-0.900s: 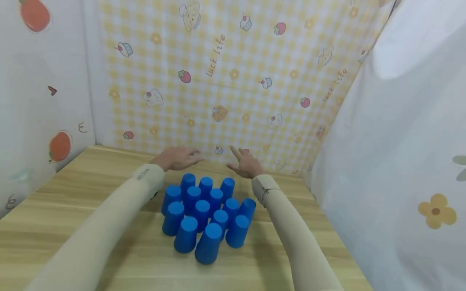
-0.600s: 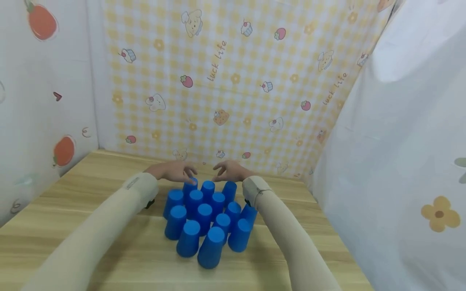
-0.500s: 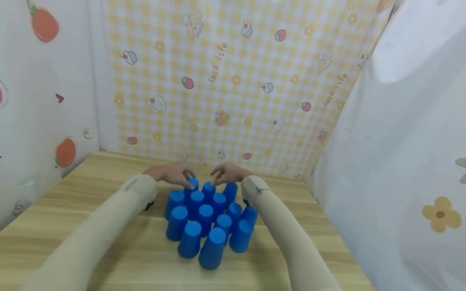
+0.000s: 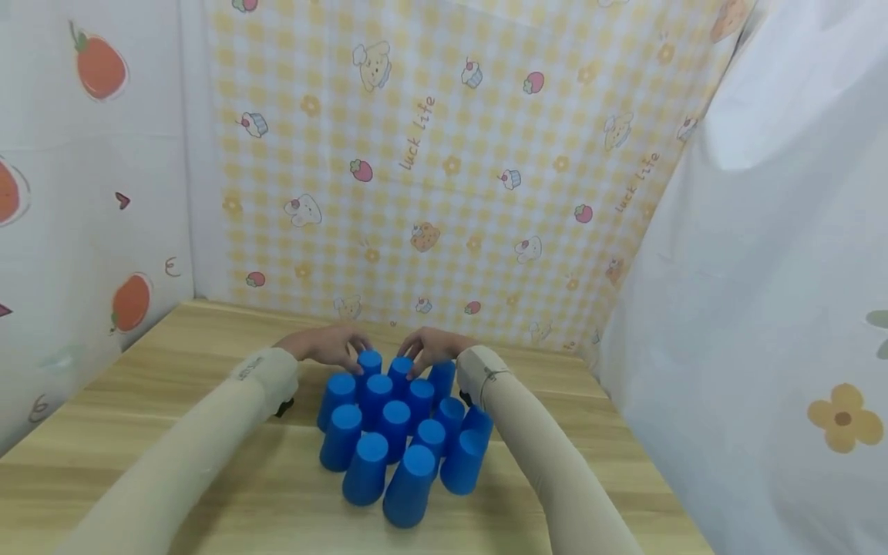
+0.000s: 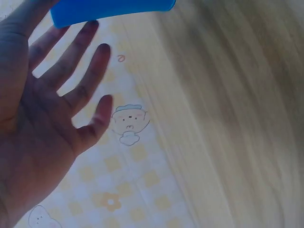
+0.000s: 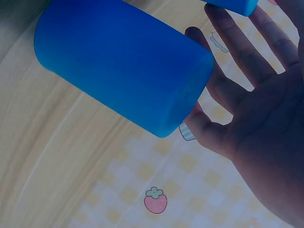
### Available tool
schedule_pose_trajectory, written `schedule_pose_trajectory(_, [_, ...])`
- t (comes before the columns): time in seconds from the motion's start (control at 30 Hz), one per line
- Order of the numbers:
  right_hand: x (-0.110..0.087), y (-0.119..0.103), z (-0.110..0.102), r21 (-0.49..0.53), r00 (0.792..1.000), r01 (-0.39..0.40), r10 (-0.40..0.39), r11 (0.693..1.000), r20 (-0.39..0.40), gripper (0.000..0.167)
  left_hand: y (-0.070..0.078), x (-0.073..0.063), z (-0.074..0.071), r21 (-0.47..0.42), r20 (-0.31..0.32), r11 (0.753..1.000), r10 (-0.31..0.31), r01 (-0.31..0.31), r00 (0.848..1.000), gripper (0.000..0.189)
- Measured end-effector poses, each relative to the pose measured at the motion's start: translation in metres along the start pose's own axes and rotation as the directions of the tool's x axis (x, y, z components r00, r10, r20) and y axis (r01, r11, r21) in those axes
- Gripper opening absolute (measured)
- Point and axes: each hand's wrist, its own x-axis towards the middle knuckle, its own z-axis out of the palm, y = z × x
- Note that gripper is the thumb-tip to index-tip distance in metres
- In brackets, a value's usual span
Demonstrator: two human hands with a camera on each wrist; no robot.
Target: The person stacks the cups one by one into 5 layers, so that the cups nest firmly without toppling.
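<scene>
Several blue plastic cups stand upside down in a close group on the wooden table, flat bases up. My left hand (image 4: pixel 329 344) holds the back-left cup (image 4: pixel 370 361) near its top, thumb on the near side and fingers behind. Beside it, my right hand (image 4: pixel 438 346) holds the back-middle cup (image 4: pixel 400 367) in a similar way. In the left wrist view only part of a cup (image 5: pixel 114 12) shows above the spread fingers. The right wrist view has the held cup (image 6: pixel 235 4) at the top edge and another cup (image 6: pixel 123 61) close beside the fingers.
Behind the table (image 4: pixel 229 339) hangs a yellow checked cloth (image 4: pixel 444 200) with cartoon prints. White printed cloths close off the left side (image 4: pixel 62 247) and right side (image 4: pixel 749 308). Other cups, such as the front one (image 4: pixel 409 489), stand close together between the forearms.
Both hands have come down and inward from above the table's back, and now hold two back-row cups. The head view has tilted slightly upward, so the scene sits lower.
</scene>
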Motion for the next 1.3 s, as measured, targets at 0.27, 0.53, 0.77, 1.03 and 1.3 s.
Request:
schedule_pose_trajectory(0.27, [-0.001, 0.002, -0.011, -0.039, 0.999, 0.001, -0.002, 0.999, -0.041, 0.04, -0.012, 0.018, -0.008, -0.071, -0.183, 0.996, 0.042, -0.056, 0.982, 0.049])
schedule_pose_trajectory(0.53, [-0.002, 0.012, -0.015, -0.022, 0.988, -0.012, 0.009, 1.0, -0.154, 0.045, -0.025, 0.036, -0.006, -0.181, -0.288, 0.984, -0.054, 0.001, 0.956, 0.05])
schedule_pose_trajectory(0.77, [0.013, 0.012, -0.025, -0.04, 0.954, -0.064, 0.05, 0.997, -0.295, 0.047, -0.038, 0.053, 0.002, -0.196, -0.338, 0.977, -0.144, 0.08, 0.93, 0.053])
schedule_pose_trajectory(1.03, [0.03, 0.009, -0.031, -0.037, 0.895, -0.253, 0.219, 0.967, -0.388, 0.051, -0.041, 0.071, 0.01, -0.207, -0.336, 0.973, -0.168, 0.101, 0.927, 0.054])
schedule_pose_trajectory(1.3, [0.054, 0.01, -0.028, -0.07, 0.886, -0.262, 0.211, 0.963, -0.414, 0.051, -0.036, 0.061, 0.007, -0.149, -0.244, 0.984, -0.135, 0.101, 0.96, 0.083])
